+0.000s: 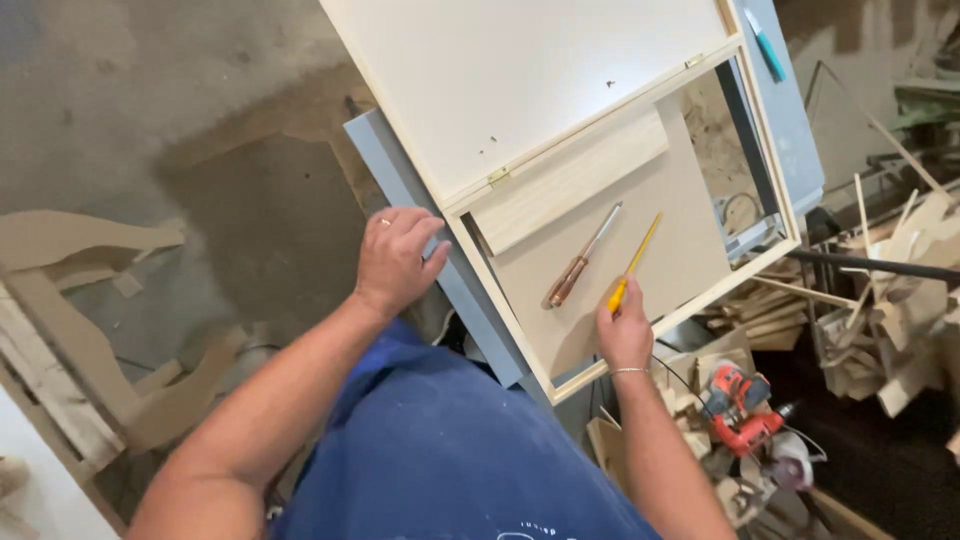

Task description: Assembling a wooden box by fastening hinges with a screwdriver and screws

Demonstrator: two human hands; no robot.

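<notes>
In my right grip (625, 335): screwdriver (632, 264) w/ glossy yellow plastic handle, thin shaft. Just left of it, 2nd screwdriver (583, 256), varnished brown wood handle, shiny metal shaft. Under both, wooden case (600, 240): pale raw wood, matt, smooth panel. Under my left grip (395, 260), worktop (440, 260) edge, matt grey paint.

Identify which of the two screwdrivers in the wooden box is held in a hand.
The yellow-handled screwdriver: the right hand grips its handle. The brown-handled screwdriver lies loose on the box's floor beside it, untouched.
</notes>
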